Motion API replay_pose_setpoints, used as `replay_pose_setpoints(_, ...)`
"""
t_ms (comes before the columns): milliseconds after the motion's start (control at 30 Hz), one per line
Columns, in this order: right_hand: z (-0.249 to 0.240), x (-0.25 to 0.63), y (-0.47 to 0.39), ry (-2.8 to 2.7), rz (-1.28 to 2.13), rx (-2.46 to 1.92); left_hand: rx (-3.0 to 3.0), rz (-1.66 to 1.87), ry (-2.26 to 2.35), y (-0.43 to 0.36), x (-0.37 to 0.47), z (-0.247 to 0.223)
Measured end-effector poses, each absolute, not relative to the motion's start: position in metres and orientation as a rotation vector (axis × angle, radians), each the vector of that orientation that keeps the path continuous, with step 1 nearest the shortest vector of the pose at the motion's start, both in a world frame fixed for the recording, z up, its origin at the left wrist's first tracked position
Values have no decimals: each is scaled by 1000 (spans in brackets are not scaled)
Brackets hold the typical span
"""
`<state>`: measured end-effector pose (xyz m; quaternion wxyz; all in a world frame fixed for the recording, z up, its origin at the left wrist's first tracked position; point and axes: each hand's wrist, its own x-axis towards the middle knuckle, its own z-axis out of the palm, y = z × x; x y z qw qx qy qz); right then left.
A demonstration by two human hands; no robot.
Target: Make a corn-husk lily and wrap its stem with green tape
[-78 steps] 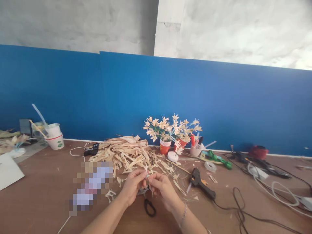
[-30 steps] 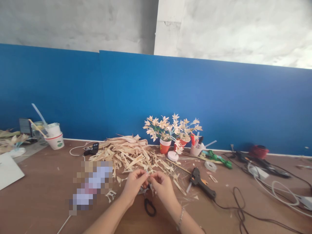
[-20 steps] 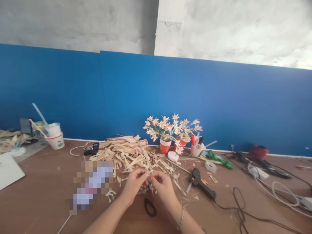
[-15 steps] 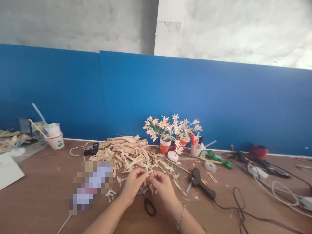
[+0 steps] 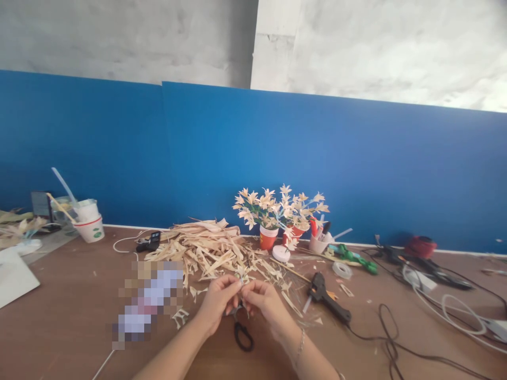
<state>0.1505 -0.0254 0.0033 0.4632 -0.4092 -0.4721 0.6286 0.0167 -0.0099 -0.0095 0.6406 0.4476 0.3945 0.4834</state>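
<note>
My left hand [image 5: 219, 301] and my right hand [image 5: 264, 302] meet over the near middle of the table, fingertips pinched together. Between them is a small pale piece [image 5: 241, 280] with a bluish tint, mostly hidden by the fingers; its exact kind is unclear. A pair of scissors lies under my hands, with one black handle loop [image 5: 243, 336] showing and the blades covered. Just beyond my fingertips spreads a heap of dried, straw-coloured husk strips [image 5: 202, 248], with small cut scraps [image 5: 180, 317] beside my left hand.
Husk flowers [image 5: 265, 201] stand in red paper cups [image 5: 268, 238] by the blue partition [image 5: 317, 148]. On the right lie a black glue gun [image 5: 327, 300] with its cord, a tape roll [image 5: 342, 270] and white cables [image 5: 443, 306]. Cups [image 5: 90, 230] stand at left.
Both hands stay together with only slight finger movement. My right wrist has shifted a little to the right, and more of the scissors shows below the hands.
</note>
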Motion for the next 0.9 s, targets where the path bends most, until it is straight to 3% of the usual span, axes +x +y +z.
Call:
replay_pose_setpoints(533,-9,147,-19,-1316,1271,-1160,1162,1160,1029,-8,19,-13)
replay_pose_setpoints(900,-10,147,-22,-1459,907,-1258,1161,1149,1119,-14,23,-8)
